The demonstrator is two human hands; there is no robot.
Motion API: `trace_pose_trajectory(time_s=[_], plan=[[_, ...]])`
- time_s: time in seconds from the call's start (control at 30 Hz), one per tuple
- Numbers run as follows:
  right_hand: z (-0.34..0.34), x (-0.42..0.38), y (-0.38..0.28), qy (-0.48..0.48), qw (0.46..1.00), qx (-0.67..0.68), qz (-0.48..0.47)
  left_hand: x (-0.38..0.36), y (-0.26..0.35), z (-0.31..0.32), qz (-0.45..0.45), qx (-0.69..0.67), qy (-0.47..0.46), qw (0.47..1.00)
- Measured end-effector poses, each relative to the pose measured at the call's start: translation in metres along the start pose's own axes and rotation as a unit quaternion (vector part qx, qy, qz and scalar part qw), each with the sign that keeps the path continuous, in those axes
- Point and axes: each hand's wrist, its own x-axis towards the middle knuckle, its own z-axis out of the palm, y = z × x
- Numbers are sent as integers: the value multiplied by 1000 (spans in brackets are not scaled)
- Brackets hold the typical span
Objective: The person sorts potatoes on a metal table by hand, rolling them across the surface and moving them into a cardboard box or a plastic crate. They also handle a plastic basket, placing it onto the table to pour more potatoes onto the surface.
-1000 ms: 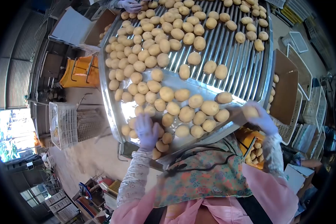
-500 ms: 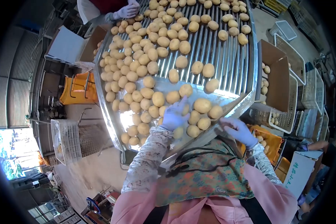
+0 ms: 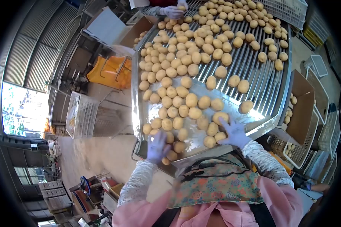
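Many pale yellow potatoes (image 3: 191, 100) lie over the metal sorting table (image 3: 201, 90), some on its smooth near plate and more on the rollers behind. Both my hands wear light purple gloves. At the near left corner, my left hand (image 3: 158, 147) has its fingers stretched out beside a few potatoes (image 3: 171, 155) by the table's edge. My right hand (image 3: 235, 133) is spread at the right side of the plate, its fingertips against a large potato (image 3: 220, 118) and near a smaller potato (image 3: 209, 142). Neither hand grasps a potato.
Across the table, another person's gloved hands (image 3: 174, 12) are at the potatoes, one holding a potato. Cardboard boxes (image 3: 301, 108) with potatoes and white crates (image 3: 322, 128) stand on the right. On the left are an orange sack (image 3: 110, 72) and a white crate (image 3: 81, 115).
The view has turned, shifting the table rightward. My left hand has moved from among the middle potatoes to the near left corner. My right hand has come from the table's edge onto the potatoes.
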Motion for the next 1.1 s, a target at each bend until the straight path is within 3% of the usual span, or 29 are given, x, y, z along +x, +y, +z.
trace_pose_trajectory(time_s=[0.03,0.07,0.13,0.23,0.3,0.37,0.4,0.43,0.47,0.57,0.63,0.7,0.73,0.8,0.87,0.9,0.97,1.07,1.1], plan=[[4,4,-16,-15,999,10,-29,-5,-6,2,-44,26,67,996],[8,9,-35,-26,999,9,-34,0,-5,4,-55,22,63,996],[13,27,-72,-107,993,-7,-49,32,-13,5,-305,-1,91,948],[56,35,-84,-90,985,50,-136,76,20,47,-312,28,82,946],[35,35,-79,-102,983,35,-150,97,64,42,-312,19,63,948],[5,44,-46,-242,939,235,-64,88,86,64,-133,162,77,975],[2,48,-12,-152,961,210,-91,86,92,51,-138,161,81,974],[1,50,21,-61,974,187,-116,84,102,24,-99,21,41,994],[-19,53,40,2,989,122,-78,83,105,8,-56,-120,-1,991],[-62,79,84,207,970,-127,-28,92,74,2,-31,-155,27,987],[-84,109,96,168,985,-39,0,121,59,-12,-50,-144,51,987],[-101,151,93,163,983,-80,-21,150,27,-15,-84,-252,2,964],[-109,179,92,157,982,-76,-66,172,5,-9,-22,-171,80,982],[-122,239,86,154,973,-88,-148,234,-26,-41,-34,-98,22,994],[-131,305,81,148,963,-83,-208,276,-82,-3,-44,-4,132,990],[-133,338,81,138,961,-63,-230,301,-105,-1,-94,4,116,989],[-128,400,74,43,986,46,-156,343,-128,8,-144,9,97,985],[-108,444,37,30,988,-62,-138,380,-120,20,-250,-4,73,965],[-102,459,21,-33,985,-142,-90,385,-114,22,-286,-8,62,956]])
